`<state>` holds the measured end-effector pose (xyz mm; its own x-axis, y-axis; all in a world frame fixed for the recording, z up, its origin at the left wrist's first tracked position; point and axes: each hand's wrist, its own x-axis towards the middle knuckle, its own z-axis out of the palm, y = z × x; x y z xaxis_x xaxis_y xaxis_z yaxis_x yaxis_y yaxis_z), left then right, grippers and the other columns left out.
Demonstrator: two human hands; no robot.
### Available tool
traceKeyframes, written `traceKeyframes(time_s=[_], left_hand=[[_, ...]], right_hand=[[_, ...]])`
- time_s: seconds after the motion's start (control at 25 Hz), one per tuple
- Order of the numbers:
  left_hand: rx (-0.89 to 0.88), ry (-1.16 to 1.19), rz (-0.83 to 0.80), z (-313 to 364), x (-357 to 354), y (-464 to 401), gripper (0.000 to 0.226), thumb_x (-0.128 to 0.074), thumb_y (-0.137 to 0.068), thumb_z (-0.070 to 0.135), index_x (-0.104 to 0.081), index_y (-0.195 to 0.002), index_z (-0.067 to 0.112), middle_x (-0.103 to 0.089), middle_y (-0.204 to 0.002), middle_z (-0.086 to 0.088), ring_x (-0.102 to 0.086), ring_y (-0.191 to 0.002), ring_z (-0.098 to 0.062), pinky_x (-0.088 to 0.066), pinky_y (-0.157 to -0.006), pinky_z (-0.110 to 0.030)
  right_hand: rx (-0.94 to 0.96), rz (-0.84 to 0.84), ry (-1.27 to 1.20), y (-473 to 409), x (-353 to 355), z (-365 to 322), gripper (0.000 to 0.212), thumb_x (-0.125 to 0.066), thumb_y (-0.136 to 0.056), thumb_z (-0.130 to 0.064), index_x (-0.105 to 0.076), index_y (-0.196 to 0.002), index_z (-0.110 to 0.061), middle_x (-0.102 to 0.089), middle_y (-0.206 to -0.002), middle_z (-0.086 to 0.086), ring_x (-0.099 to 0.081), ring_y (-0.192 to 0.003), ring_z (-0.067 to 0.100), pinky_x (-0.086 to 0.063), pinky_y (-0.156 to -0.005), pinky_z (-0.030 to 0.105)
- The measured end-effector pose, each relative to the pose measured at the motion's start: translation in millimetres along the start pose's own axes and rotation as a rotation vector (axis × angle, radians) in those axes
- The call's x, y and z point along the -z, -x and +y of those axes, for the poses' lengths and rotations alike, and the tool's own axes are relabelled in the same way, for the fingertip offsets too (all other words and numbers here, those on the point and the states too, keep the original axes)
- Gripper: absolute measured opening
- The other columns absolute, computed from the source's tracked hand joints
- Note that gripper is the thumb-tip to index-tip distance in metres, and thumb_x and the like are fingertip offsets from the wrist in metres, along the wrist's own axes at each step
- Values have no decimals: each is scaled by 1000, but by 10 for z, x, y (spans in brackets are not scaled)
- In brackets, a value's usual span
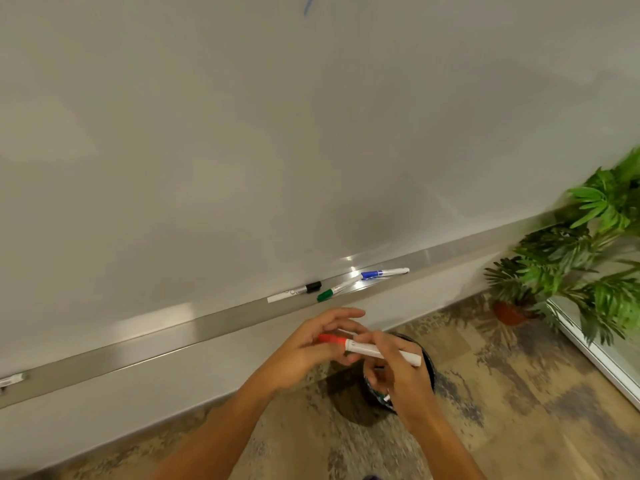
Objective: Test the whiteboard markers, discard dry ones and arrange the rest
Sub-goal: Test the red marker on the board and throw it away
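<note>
A red-capped white marker (375,350) lies across both hands in front of the whiteboard (277,133). My left hand (311,348) grips its red cap end. My right hand (394,372) pinches the white barrel. Three more markers lie on the metal tray (173,337): one with a black cap (294,291), one with a green cap (334,291) and one with a blue cap (384,273). A short blue stroke (309,5) shows at the top of the board.
A black round bin (424,362) stands on the floor under my right hand, with something inside. Potted green plants (571,265) stand at the right beside a glass panel. Another marker end (12,379) lies at the tray's far left.
</note>
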<state>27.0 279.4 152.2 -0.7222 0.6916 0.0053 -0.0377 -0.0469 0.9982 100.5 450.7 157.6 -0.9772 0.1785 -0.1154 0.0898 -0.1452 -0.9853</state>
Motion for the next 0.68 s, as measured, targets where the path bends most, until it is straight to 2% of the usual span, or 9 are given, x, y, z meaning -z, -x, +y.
traceKeyframes(time_s=[0.08,0.16,0.36,0.52,0.68], left_hand=[[39,56,57,22,-134,-23,34,-38,-106,20,-54,-136,16,-66,-123,-8,-64,-114,-28,-55,-93,-39],[73,78,126,8,-259,-52,38,-30,-106,27,-53,-136,19,-67,-122,-5,-65,-113,-24,-55,-93,-34],[55,129,205,-63,-530,-161,41,-30,-105,24,-42,-144,23,-65,-130,-3,-64,-116,-24,-54,-96,-36],[69,159,241,-60,-907,-357,39,-29,-106,21,-49,-140,20,-67,-126,-4,-65,-111,-28,-55,-95,-43],[89,119,284,-65,-1307,-654,39,-29,-107,18,-57,-133,14,-68,-125,-3,-63,-119,-21,-49,-103,-35]], right_hand=[[5,53,-13,21,5,37,43,-58,-87,-49,-79,-91,-12,-70,-70,17,-46,-49,26,-33,-46,27],[16,110,-22,26,41,67,40,-57,-91,-45,-78,-87,-10,-69,-69,18,-46,-52,31,-34,-47,28],[22,97,-77,5,174,113,42,-48,-96,-32,-70,-81,0,-64,-66,25,-45,-55,33,-32,-47,29],[25,96,-130,-22,502,93,41,-45,-94,-29,-69,-69,-6,-59,-59,22,-43,-49,27,-29,-46,31],[19,140,-184,-133,868,66,38,-42,-89,-26,-61,-62,-8,-51,-51,17,-40,-44,24,-28,-46,29]])
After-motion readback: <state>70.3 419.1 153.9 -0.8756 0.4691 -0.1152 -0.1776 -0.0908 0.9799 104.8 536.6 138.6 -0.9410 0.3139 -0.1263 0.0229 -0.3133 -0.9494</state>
